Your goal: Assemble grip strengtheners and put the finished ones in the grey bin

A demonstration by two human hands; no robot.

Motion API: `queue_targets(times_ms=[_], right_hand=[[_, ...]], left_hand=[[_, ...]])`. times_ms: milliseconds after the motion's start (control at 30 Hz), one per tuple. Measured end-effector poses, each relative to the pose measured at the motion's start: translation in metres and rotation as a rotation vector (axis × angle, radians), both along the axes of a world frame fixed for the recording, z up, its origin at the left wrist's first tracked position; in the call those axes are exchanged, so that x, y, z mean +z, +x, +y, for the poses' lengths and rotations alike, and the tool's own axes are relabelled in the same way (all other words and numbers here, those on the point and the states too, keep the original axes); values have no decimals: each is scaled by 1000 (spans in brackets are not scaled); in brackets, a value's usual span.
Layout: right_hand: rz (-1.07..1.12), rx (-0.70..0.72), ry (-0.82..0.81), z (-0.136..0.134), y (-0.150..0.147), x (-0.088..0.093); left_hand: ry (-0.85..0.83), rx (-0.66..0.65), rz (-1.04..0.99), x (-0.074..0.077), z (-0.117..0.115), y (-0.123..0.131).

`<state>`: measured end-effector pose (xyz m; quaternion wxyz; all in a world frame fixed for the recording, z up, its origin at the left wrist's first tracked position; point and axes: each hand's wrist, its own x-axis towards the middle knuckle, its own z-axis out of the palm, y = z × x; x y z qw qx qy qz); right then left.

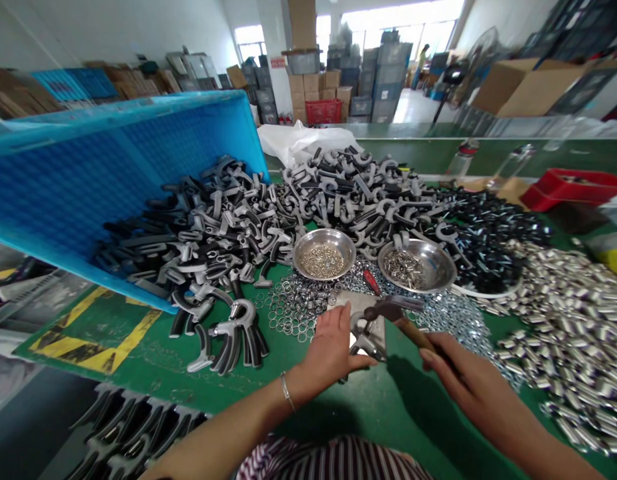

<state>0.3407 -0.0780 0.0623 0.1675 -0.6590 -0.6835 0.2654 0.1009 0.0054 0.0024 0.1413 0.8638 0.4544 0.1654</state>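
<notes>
Head view: the right hand (453, 367) grips a hammer (402, 320); the left hand (331, 343) is at a handle (369, 345) near the table's (178, 363) front edge, its hold unclear. A sprung grip (242, 319) leftward looks joined; heaped handles (338, 190) seem unworked.

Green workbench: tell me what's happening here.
A person's right hand grips a hammer over a grey part on a metal plate; whether the two touch is unclear. The left hand is at that part. Beyond stand two steel bowls of small metal pieces, and grey handles lie heaped in and beside a blue crate.
</notes>
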Motion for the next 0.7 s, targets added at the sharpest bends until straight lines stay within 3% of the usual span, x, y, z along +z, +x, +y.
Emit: queue_targets(times_ms=[67, 200, 333, 400, 500, 600, 700], right_hand=[[-82, 57, 5, 4, -12, 0], [-110, 123, -74, 15, -14, -9], [193, -60, -252, 6, 20, -24], [205, -182, -320, 0, 43, -36], [-52, -172, -117, 8, 65, -47], [-260, -35, 183, 47, 50, -44], [-312, 19, 142, 101, 2, -38]], left_hand=[[-56, 84, 3, -3, -9, 2], [-70, 102, 43, -6, -18, 5], [-104, 79, 3, 2, -10, 5], [-240, 68, -97, 8, 0, 2], [-413, 82, -279, 16, 18, -5], [-194, 139, -303, 20, 28, -12], [-70, 85, -191, 17, 22, -11]])
